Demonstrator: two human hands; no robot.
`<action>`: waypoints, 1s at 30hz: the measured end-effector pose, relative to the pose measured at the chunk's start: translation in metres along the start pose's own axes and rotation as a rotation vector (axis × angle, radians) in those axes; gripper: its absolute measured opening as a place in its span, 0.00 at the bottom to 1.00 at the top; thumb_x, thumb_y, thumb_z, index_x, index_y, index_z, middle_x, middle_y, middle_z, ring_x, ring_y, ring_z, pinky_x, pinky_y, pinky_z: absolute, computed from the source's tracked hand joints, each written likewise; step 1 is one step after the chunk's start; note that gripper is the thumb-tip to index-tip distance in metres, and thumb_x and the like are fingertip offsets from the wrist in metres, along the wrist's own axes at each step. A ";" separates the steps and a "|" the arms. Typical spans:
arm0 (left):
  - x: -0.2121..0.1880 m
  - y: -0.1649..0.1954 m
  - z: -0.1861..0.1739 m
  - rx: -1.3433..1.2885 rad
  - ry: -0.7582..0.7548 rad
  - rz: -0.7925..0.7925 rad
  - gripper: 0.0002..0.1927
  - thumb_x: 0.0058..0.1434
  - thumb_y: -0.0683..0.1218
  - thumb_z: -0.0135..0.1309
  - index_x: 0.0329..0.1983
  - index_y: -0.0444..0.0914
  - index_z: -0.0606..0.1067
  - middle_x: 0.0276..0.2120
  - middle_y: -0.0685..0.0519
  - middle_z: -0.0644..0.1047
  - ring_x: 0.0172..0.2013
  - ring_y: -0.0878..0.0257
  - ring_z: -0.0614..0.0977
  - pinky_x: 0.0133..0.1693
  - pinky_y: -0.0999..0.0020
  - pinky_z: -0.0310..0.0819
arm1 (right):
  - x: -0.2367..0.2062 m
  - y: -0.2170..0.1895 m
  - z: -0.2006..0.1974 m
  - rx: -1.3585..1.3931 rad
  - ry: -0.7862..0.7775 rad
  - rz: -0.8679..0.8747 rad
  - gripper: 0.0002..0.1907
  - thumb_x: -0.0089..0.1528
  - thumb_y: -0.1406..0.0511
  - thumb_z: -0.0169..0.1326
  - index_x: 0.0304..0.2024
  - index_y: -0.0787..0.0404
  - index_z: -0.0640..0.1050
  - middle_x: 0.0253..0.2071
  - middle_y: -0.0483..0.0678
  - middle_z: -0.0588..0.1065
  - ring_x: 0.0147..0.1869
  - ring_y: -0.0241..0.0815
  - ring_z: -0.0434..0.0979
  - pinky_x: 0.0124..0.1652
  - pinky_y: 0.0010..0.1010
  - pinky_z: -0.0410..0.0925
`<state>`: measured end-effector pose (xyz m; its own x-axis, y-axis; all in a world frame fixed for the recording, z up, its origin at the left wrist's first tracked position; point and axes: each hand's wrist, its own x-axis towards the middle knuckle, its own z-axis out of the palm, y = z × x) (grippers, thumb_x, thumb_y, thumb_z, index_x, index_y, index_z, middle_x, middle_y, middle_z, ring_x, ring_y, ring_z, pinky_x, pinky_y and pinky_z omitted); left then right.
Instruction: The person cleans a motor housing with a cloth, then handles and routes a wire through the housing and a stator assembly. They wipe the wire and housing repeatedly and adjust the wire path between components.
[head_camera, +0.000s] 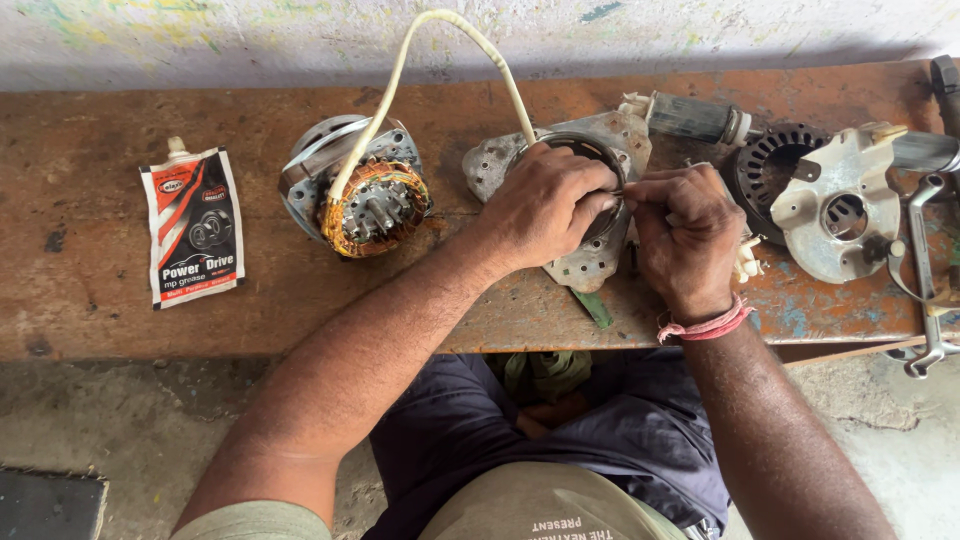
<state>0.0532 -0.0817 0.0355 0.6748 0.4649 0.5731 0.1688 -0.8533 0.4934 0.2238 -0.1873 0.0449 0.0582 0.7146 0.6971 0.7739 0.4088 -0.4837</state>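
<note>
Worn wood bench (120, 290) w/ flaking paint, rough; dull grey cast-metal plate (590, 262); copper-wound stator (375, 205), glossy; shiny plastic pouch (193, 227); smooth cream cable (400, 70); red thread wristband (705, 325).

A grey metal motor cover plate (590, 215) lies flat on the far middle of the wooden bench, its round opening upward. A cream cable (400, 70) arches from it leftward to the copper-wound stator (372, 205).
</note>
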 end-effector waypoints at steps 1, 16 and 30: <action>0.000 0.000 0.000 0.005 0.012 0.014 0.05 0.65 0.45 0.59 0.42 0.40 0.79 0.37 0.54 0.81 0.41 0.57 0.81 0.51 0.54 0.68 | 0.000 0.000 -0.001 -0.014 -0.001 0.003 0.08 0.62 0.78 0.63 0.39 0.61 0.82 0.41 0.48 0.81 0.47 0.42 0.79 0.48 0.29 0.71; 0.001 -0.009 -0.002 -0.006 -0.066 -0.136 0.04 0.60 0.41 0.63 0.38 0.37 0.80 0.35 0.50 0.79 0.39 0.54 0.83 0.44 0.55 0.78 | -0.016 -0.003 -0.008 0.009 0.098 0.172 0.04 0.72 0.71 0.62 0.45 0.67 0.79 0.37 0.50 0.80 0.37 0.35 0.79 0.37 0.27 0.72; 0.000 -0.003 0.003 0.169 -0.127 -0.114 0.05 0.58 0.43 0.63 0.33 0.36 0.79 0.32 0.51 0.77 0.41 0.54 0.80 0.50 0.51 0.73 | -0.011 -0.015 -0.014 -0.098 -0.090 0.177 0.16 0.56 0.70 0.65 0.46 0.65 0.80 0.40 0.56 0.79 0.40 0.51 0.80 0.41 0.37 0.72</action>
<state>0.0552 -0.0803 0.0321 0.7274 0.5364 0.4280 0.3600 -0.8292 0.4275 0.2203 -0.2091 0.0520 0.1453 0.8197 0.5540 0.8148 0.2185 -0.5370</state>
